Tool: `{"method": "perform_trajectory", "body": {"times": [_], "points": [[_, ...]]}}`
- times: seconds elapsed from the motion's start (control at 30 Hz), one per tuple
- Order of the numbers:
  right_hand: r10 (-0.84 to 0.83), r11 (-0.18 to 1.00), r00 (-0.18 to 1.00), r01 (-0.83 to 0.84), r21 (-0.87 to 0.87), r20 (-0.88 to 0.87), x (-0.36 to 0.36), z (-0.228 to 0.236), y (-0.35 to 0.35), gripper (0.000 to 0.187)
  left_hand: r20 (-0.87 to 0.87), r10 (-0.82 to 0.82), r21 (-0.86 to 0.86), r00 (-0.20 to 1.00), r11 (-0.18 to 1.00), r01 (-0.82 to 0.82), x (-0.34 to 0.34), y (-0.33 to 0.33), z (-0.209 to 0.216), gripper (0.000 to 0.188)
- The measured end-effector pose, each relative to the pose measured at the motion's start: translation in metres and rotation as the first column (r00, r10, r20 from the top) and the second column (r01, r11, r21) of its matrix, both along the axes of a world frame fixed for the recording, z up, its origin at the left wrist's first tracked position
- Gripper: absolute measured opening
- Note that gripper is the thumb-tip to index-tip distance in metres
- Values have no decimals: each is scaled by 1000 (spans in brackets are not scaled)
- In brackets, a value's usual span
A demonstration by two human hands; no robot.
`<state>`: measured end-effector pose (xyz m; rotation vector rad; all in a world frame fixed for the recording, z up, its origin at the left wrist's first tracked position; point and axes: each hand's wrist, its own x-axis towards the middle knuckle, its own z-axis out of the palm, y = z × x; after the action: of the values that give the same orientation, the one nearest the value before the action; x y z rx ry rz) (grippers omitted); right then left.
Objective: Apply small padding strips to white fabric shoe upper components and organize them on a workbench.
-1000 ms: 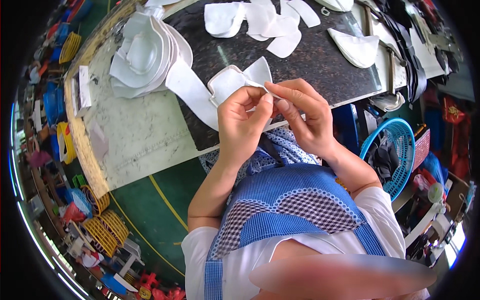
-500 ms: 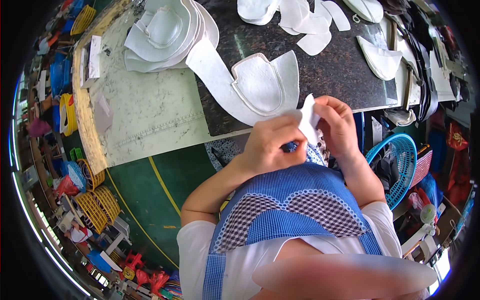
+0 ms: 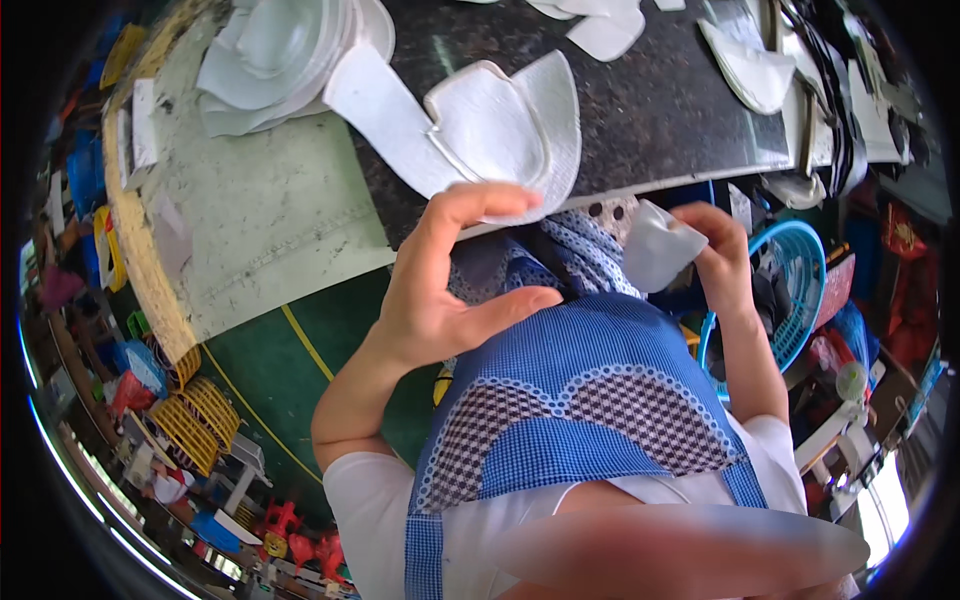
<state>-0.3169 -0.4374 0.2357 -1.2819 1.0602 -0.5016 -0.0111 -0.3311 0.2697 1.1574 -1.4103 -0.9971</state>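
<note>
My left hand (image 3: 432, 275) hangs in front of the table edge, thumb and fingers spread apart with nothing between them. Its fingertips overlap the lower edge of a white U-shaped fabric piece (image 3: 490, 120) with a raised seam round its middle; I cannot tell if they touch it. Over to the right, my right hand (image 3: 722, 250) pinches a small white cloth-like piece (image 3: 660, 248), bent and folded, beyond the table's front edge. Some of the right fingers are hidden behind it.
A stack of similar white pieces (image 3: 285, 60) lies on the table's left part. Loose white cut pieces (image 3: 610, 30) and a curved white piece (image 3: 755, 75) lie further right on the dark stone top (image 3: 650, 130). A blue basket (image 3: 812, 300) stands low at the right.
My hands have moved apart: the left has let go and opened toward the left, while the right has carried the small white piece slightly right. The view has shifted.
</note>
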Motion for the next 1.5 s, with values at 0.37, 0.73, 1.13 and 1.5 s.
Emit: {"method": "perform_trajectory", "body": {"times": [0.37,0.73,1.13,1.5], "points": [[226,973,963,-230,10,149,52,37,0,14,451,-91,-202,888,959,201,-36,-46,-1,47],[-11,892,955,-125,435,296,30,-15,43,13,448,-415,-147,792,839,523,-51,-37,-5,29],[-27,1000,977,27,7,213,-26,-27,18,46,-287,-148,511,946,812,282,-42,-58,8,21],[362,892,919,-293,-343,157,45,22,1,34,-368,-29,479,929,850,217,-7,-32,6,23]]}}
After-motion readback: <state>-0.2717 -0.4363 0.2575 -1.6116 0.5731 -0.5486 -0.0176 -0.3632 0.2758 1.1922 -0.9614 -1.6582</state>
